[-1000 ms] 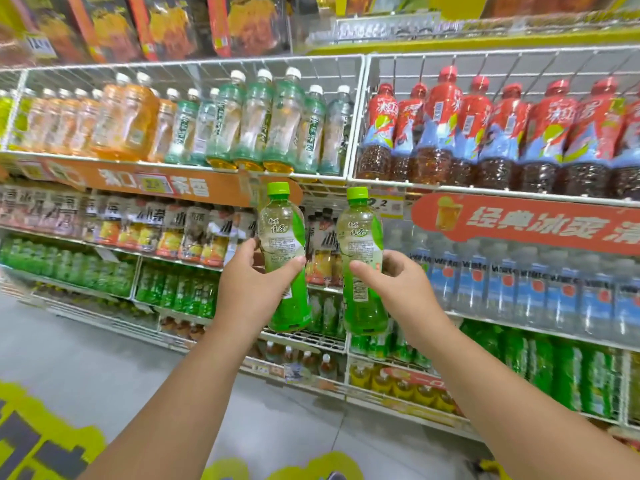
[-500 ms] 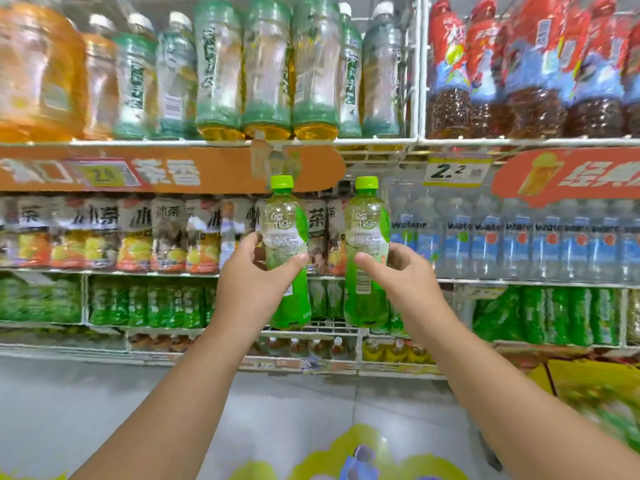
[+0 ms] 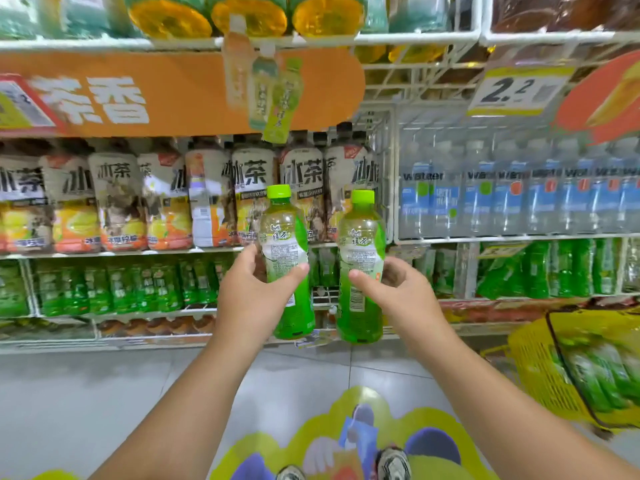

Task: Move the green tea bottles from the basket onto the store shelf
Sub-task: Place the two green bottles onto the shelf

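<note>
The shelf (image 3: 242, 251) fills the upper view, wire racks in tiers. An orange banner (image 3: 173, 95) hangs from the top tier, with a price tag (image 3: 516, 90) reading 2.2 to its right. Below the banner stands a row of iced tea bottles (image 3: 166, 202), and beside them, past a wire divider, a row of water bottles (image 3: 519, 199). The tier under those holds rows of green bottles (image 3: 114, 285), blurred.

At lower right a yellow basket (image 3: 533, 362) sits on the floor (image 3: 69, 393), tilted in the view, with green tea bottles lying in it, too blurred to count. A bright floor sticker (image 3: 346, 434) lies under the person's shoes (image 3: 393, 464).

Both arms reach forward. The left hand (image 3: 252, 299) grips the left bottle (image 3: 287, 258) round its label, thumb across the front. The right hand (image 3: 394, 296) grips the right bottle (image 3: 362, 268) likewise, thumb on the label. Both bottles stand upright, long axis vertical, green caps up, labels toward the camera, side by side and just apart. They are held in the air in front of the shelf, at the level of the iced tea and green tiers. Whether they touch the shelf cannot be told.
</note>
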The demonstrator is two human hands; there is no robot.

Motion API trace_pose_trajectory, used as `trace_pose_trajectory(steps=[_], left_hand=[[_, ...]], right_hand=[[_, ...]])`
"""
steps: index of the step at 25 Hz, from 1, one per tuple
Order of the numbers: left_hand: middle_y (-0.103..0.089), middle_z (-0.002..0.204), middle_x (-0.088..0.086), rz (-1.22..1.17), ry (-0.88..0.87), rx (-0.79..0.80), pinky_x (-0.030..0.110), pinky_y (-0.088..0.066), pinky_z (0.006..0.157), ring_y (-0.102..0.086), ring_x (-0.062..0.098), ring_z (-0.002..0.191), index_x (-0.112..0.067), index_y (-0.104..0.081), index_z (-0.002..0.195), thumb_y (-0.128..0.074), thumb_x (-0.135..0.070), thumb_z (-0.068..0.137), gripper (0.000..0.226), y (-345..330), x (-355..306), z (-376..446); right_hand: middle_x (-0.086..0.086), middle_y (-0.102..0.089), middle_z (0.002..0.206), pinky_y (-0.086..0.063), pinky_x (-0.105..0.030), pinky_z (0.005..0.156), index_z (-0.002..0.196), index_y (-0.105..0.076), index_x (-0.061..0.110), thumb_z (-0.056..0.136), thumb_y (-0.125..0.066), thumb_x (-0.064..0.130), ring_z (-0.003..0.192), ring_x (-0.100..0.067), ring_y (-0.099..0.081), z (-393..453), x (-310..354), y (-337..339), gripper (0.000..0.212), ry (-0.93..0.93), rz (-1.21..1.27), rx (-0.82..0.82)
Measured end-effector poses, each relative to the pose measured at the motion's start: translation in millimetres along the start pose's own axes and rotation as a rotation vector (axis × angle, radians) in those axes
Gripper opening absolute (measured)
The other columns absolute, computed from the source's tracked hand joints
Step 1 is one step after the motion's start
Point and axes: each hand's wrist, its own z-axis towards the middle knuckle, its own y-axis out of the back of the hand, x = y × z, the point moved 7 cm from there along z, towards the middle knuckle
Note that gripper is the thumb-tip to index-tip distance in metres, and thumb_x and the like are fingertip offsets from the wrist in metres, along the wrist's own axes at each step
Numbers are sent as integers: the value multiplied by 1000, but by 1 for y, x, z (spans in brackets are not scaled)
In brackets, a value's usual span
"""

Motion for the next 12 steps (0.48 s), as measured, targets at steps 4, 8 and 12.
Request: trace_pose_trajectory(steps=[4, 8, 12], left_hand=[[-77, 104, -19, -67, 52, 15, 39, -58, 90, -73, 2, 97, -33, -68, 112, -88, -34, 76, 41, -30, 66, 12], [-77, 97, -21, -115, 89, 31, 16, -55, 68, -73, -1, 90, -32, -67, 108, -85, -20, 81, 35, -61, 132, 21], [-77, 97, -20, -144, 133, 51, 19, -56, 73, -73, -2, 90, -29, -68, 108, -83, -15, 84, 32, -90, 193, 37]], right_hand=[[2, -80, 100, -59, -48, 95, 106, -76, 20, 70, -88, 46, 101, -23, -75, 13, -81, -12, 46, -90, -2, 27], [3, -81, 95, -58, -36, 87, 101, -74, 17, 85, -85, 14, 97, -23, -75, 25, -157, -26, 19, -133, -10, 47], [6, -81, 95, -58, -33, 84, 100, -74, 17, 86, -84, 16, 94, -17, -75, 47, -216, -36, 17, -168, -16, 37]])
